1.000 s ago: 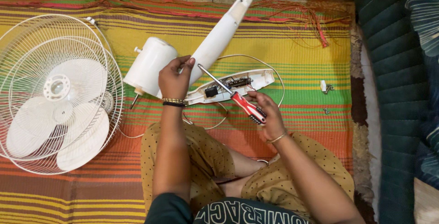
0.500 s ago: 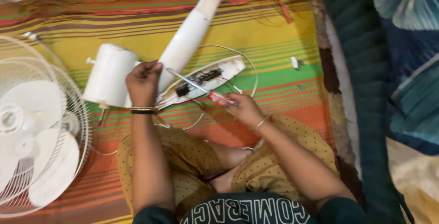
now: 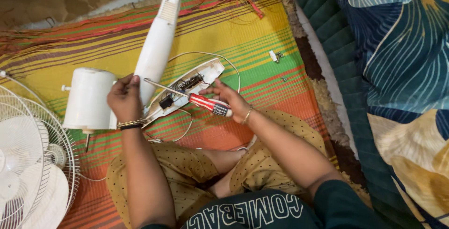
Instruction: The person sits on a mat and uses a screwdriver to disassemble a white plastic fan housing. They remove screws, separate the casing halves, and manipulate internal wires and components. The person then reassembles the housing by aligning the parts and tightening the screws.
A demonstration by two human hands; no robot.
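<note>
Left hand (image 3: pixel 124 100) closed around the base of the white neck (image 3: pixel 156 46), just right of the motor housing (image 3: pixel 89 99). Right hand (image 3: pixel 229 100) gripping the screwdriver (image 3: pixel 206 103) by its red striped handle, shaft running toward 10 o'clock, tip at the near edge of the open panel (image 3: pixel 184 89). Panel lying at centre, touching the neck's lower end, wiring and a dark part exposed inside, thin white cord (image 3: pixel 220 58) looping out toward 1 o'clock. Best handled, by judgement: keep the neck pinned firm, seat the tip square before turning, steady pressure, mind the loose wires. Fan cage (image 3: pixel 32 163) with white blades at 8 o'clock, partly cut off. Small white bit and screws (image 3: pixel 276 57) at 2 o'clock, well apart from the panel, easy to lose. Surface: striped woven mat (image 3: pixel 262 37), green, yellow, orange, frayed fringe at 12 o'clock. Bare floor beyond at 11 o'clock. Dark green cushion (image 3: pixel 346 46) and leaf-print fabric (image 3: pixel 402 60) along 3 o'clock. Seated cross-legged, knees under the work.
</note>
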